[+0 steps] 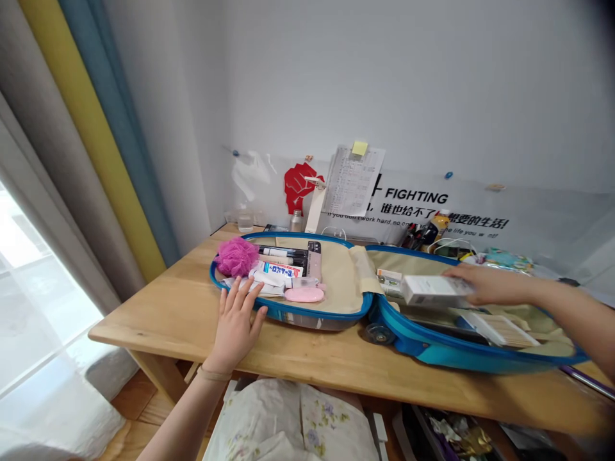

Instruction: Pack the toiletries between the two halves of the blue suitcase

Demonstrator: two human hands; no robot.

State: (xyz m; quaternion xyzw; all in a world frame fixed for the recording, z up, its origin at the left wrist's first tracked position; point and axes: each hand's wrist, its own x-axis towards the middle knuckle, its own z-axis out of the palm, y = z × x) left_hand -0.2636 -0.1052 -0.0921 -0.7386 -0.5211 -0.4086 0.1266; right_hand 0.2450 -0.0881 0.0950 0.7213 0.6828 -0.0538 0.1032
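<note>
A blue suitcase point(336, 315) lies opened out flat on the wooden desk. My left hand point(240, 317) rests on the near rim of its left half, fingers spread. Inside that half are a pink bath puff point(236, 257), a toothpaste box point(283, 269), several dark pens point(283, 251) and a pink oval case point(304, 294). Over the right half, my right hand point(473, 282) grips a white box point(432, 289), slightly blurred. Below it sits a clear-sided box of thin wooden sticks point(504, 330). A small white and green box point(389, 280) lies left of the held box.
The wooden desk point(158, 301) stands against a wall with a printed banner point(480, 205). Behind the suitcase are a glass jar point(296, 221), an orange-labelled bottle point(436, 229) and a white lamp-like stand point(315, 208). An open drawer or bin point(432, 429) with odds and ends is below.
</note>
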